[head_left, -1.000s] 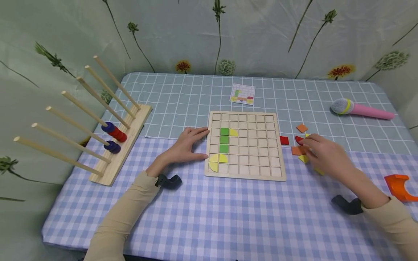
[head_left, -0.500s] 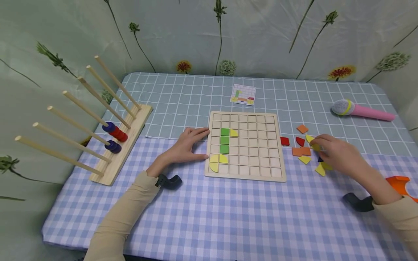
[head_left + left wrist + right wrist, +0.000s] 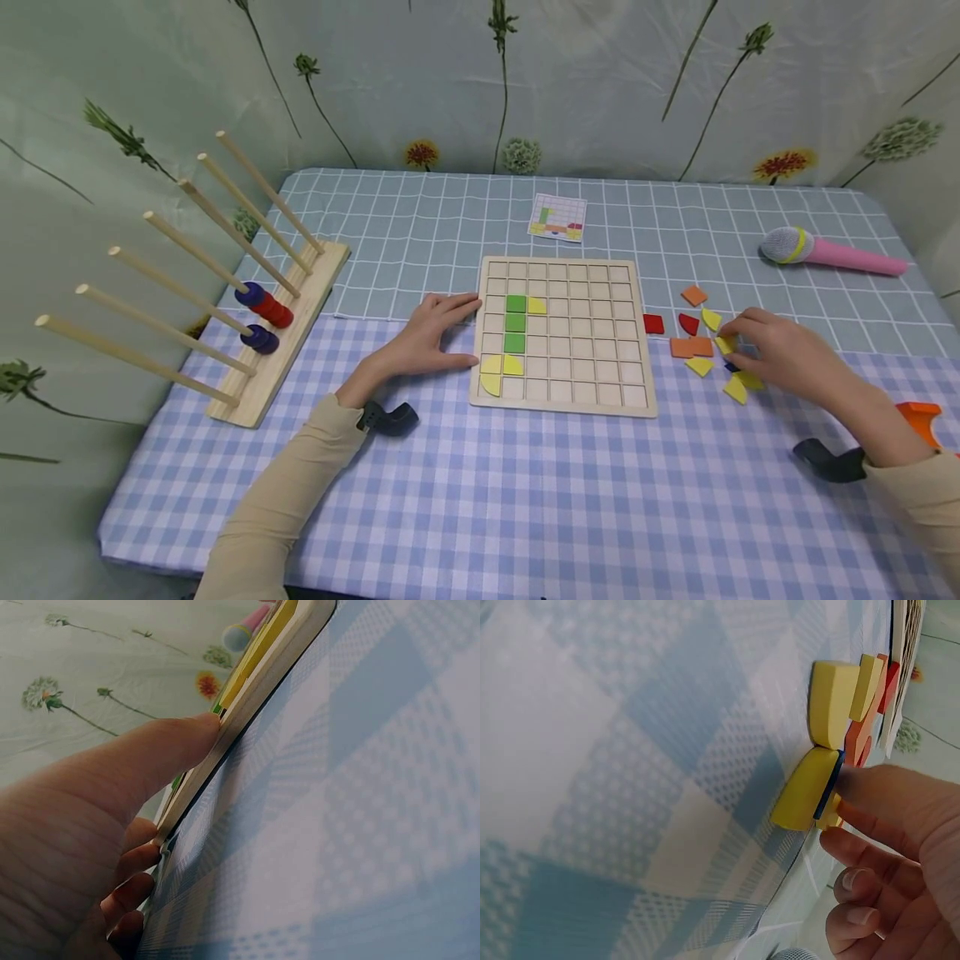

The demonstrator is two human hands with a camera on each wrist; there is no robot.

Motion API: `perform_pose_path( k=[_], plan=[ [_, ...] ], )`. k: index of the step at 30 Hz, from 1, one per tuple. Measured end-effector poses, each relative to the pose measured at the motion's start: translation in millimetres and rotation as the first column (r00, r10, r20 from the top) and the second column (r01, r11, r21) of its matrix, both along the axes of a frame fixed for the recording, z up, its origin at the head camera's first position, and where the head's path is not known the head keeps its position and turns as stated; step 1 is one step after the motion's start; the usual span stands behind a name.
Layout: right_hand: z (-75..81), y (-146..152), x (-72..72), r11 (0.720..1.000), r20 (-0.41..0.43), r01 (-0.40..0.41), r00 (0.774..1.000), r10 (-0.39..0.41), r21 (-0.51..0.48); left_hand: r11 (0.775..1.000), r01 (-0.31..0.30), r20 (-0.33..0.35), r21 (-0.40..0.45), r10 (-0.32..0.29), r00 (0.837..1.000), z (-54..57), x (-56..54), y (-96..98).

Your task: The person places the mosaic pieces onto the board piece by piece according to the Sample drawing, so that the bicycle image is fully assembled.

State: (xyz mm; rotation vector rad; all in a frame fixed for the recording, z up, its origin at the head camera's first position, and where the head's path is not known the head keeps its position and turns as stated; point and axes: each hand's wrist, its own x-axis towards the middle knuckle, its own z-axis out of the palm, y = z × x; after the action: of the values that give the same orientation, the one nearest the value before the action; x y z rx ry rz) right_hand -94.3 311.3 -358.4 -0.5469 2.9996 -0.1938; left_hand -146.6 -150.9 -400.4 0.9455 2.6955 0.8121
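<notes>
My left hand [image 3: 431, 337] rests beside the square wooden grid board [image 3: 564, 413], thumb and fingertips spread along its left edge. In the left wrist view its thumb [image 3: 180, 746] presses that edge. Green squares [image 3: 515, 322] and yellow quarter-circles [image 3: 491, 384] lie in the board's cells. Right of the board, my right hand [image 3: 780, 350] pinches a yellow quarter-circle piece [image 3: 725, 345] between thumb and index finger, low over the table. A dark blue piece [image 3: 829, 784] shows by the thumb, against another yellow piece [image 3: 802, 791]; the hand partly hides this cluster.
Around the right hand lie orange pieces [image 3: 682, 348] and red pieces [image 3: 653, 324]. A pattern card [image 3: 557, 218] lies behind the board. At left stands a pegged wooden rack [image 3: 258, 400] with rings; at right are a pink toy microphone [image 3: 847, 255] and an orange curved object [image 3: 921, 421].
My right hand has moved right, from the red piece to the yellow pieces, leaving the red piece on the table. A yellow piece under its fingers has shifted slightly. The left hand stays put.
</notes>
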Motion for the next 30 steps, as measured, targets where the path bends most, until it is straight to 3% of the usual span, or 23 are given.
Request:
perform_pose_path(
  k=[8, 16, 30],
  plan=[
    [1.2, -0.7, -6.3, 0.998, 0.092, 0.054, 0.994, -0.051, -0.032, 1.0, 0.001, -0.004, 0.006, -0.001, 1.0, -0.6, -0.2, 0.1],
    [4.5, -8.7, -3.2, 0.991, 0.117, 0.119, 0.987, -0.112, -0.061, 1.0, 0.009, -0.007, 0.016, -0.009, 1.0, 0.1, 0.6, 0.9],
    [7.3, -48.1, 14.0, 0.987, -0.078, -0.007, 0.997, -0.006, -0.163, 1.0, 0.013, -0.024, 0.026, -0.013, 1.0, -0.6, 2.6, -1.7]
  ],
)
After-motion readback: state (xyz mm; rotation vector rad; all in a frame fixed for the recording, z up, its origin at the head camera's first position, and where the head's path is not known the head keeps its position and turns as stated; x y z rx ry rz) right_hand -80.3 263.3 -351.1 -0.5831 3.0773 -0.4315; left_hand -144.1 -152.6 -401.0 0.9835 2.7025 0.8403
